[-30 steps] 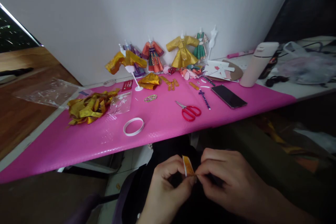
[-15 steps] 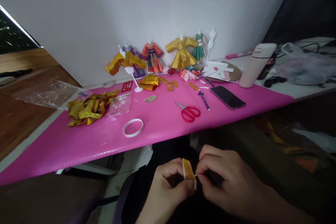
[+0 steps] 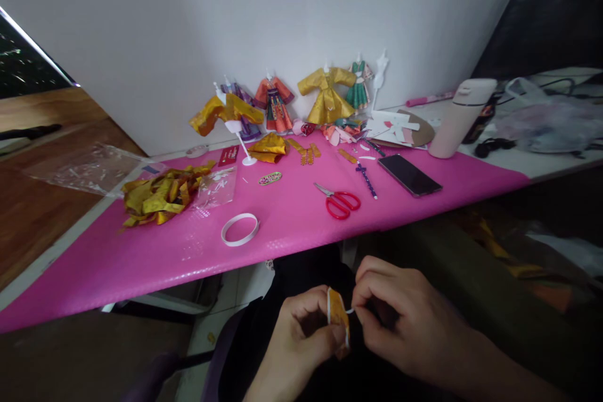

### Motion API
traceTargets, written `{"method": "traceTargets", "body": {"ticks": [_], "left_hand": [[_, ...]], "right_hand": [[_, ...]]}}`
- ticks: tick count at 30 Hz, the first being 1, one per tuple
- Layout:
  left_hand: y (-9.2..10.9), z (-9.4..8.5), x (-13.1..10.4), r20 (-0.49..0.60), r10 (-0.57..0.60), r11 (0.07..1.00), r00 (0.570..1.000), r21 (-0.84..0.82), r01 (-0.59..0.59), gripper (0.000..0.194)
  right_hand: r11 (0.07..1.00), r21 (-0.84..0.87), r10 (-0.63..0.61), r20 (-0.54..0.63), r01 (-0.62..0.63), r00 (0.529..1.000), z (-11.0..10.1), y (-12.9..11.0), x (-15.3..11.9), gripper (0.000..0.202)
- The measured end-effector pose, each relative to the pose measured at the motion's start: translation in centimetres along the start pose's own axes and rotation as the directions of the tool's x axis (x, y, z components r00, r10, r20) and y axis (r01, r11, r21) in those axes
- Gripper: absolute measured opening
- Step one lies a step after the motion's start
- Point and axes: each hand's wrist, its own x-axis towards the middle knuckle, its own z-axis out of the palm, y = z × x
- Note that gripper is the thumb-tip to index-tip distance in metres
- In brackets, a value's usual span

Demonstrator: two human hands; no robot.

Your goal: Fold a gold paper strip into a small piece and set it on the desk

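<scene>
My forearms run off the bottom edge, so I see only wrists and hands. The lap area below the table edge is dark; can't make out what's under the hands. Small stuff at the back of the pink textured table cover [image 3: 292,226] is too tiny to sort out properly.

Left hand [image 3: 296,342] sits low centre, fingers curled in, thumb pressing a small orange-gold folded paper piece with a white edge [image 3: 337,317] against the fingers — pinched firmly. Right hand [image 3: 405,320] comes in from the right, knuckles up, thumb and forefinger nipping a thin white strip at the top edge of that same piece. Both hands meet over the lap, below and in front of the table, well apart from everything on it.

On the cover: red-handled scissors [image 3: 340,201] near centre, a white tape ring [image 3: 240,229] to their left, a black phone lying flat, screen dark [image 3: 409,174] to the right. A heap of crumpled gold paper scraps [image 3: 157,191] lies far left. Along the wall stand miniature paper robes on white stands [image 3: 282,100], incl. a gold one. A pale pink cylindrical flask [image 3: 459,114] stands far right.

A small red card near the stands has print, but it's unreadable. No brand legible anywhere.
</scene>
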Motion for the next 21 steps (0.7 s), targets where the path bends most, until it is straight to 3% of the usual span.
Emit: {"method": "traceTargets", "body": {"ticks": [10,21], "left_hand": [[-0.6,-0.2,-0.2,0.005,-0.020,1.000,1.000,-0.018,0.020,0.006],[-0.7,-0.5,0.0,-0.026,-0.022,1.000,0.999,-0.023,0.021,0.006]], "right_hand": [[0.994,0.101,0.050,-0.013,-0.048,0.999,-0.1,0.2,0.3,0.015],[0.944,0.294,0.156,0.002,-0.149,0.988,0.2,2.1,1.4,0.013]]}}
